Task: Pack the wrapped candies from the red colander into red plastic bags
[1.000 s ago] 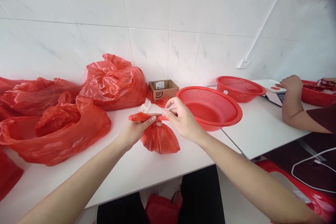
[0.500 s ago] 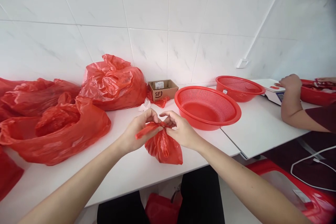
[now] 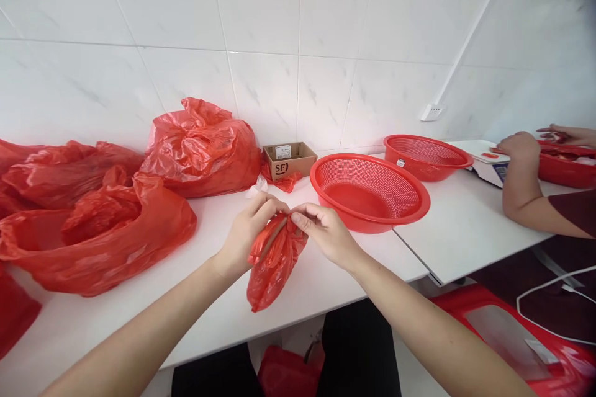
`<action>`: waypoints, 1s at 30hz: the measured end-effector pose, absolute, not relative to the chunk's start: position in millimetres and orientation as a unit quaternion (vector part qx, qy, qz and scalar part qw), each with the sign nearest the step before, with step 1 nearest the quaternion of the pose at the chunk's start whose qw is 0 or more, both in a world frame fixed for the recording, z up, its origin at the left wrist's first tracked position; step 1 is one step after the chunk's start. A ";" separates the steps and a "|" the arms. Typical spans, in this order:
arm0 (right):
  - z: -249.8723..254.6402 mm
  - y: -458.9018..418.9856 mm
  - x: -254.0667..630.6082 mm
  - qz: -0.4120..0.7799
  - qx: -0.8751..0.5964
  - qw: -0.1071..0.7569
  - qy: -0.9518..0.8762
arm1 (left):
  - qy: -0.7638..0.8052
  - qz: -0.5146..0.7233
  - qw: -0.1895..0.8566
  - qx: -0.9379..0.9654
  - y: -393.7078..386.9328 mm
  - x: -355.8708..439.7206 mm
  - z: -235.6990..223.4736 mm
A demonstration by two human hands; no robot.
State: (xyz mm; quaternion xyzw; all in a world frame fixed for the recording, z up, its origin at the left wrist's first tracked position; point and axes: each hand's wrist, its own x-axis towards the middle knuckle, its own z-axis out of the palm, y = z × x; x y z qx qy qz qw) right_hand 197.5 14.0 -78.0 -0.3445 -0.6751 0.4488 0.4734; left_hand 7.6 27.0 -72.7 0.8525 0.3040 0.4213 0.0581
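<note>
Between my two hands, over the front part of the white table (image 3: 218, 329), hangs a small red plastic bag (image 3: 274, 273). Its gathered neck is pinched by my left hand (image 3: 254, 223) on one side and by my right hand (image 3: 328, 232) on the other. The fingertips of both hands nearly meet at the neck. A flap of the bag lies along the left fingers. What the bag contains cannot be made out. Just behind my right hand stands a red perforated basket (image 3: 367, 223).
Big red plastic bags (image 3: 200, 155) fill the table's left side, one open bag (image 3: 139, 248) among them. At the wall stands a cardboard box (image 3: 289, 161). A second red basket (image 3: 426, 164) is farther back. On the right, a co-worker's arm (image 3: 521, 180) rests beside a scale (image 3: 487, 158).
The small bag has swung lower and to the left, and its flap has folded down. My hands have turned slightly around the neck. The co-worker's other hand has risen above the red container.
</note>
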 end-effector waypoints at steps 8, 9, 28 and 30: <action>-67.3 11.3 200.6 0.488 -0.374 0.403 -0.677 | 0.287 0.335 0.021 0.897 31.1 -3.3 -53.7; -66.9 11.3 201.1 0.472 -0.384 0.395 -0.688 | 0.289 0.339 0.026 0.895 31.7 -3.6 -52.8; -63.7 -6.2 200.1 0.039 -0.391 0.246 -0.886 | 0.374 0.345 0.230 0.829 33.1 -34.8 -55.6; -68.6 -9.4 201.3 0.116 -0.393 0.298 -0.862 | 0.408 0.374 0.255 0.792 22.9 -46.3 -39.3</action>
